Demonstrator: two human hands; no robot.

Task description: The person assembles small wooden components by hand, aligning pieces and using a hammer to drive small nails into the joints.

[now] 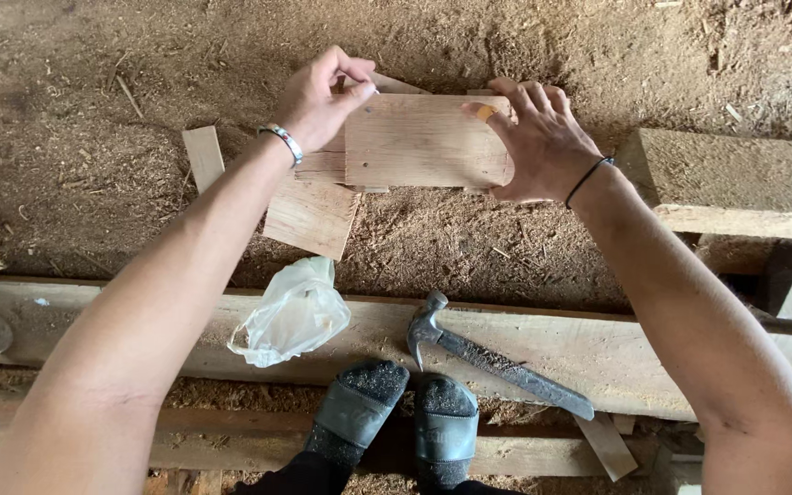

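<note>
A small wooden board (423,139) lies flat on the sawdust-covered ground, on top of other wood pieces. My left hand (318,96) pinches at its upper left corner, fingers closed together on something too small to make out. My right hand (543,137) rests against the board's right end, fingers spread, thumb on the top edge. Another flat wood piece (309,215) pokes out from under the board at the lower left. A claw hammer (492,359) lies on a long plank (598,353) near my feet, untouched.
A crumpled clear plastic bag (291,316) sits on the plank beside the hammer. My two feet in dark sandals (396,417) stand below it. A thick timber block (735,179) lies at the right. Small wood offcuts (203,156) lie at the left.
</note>
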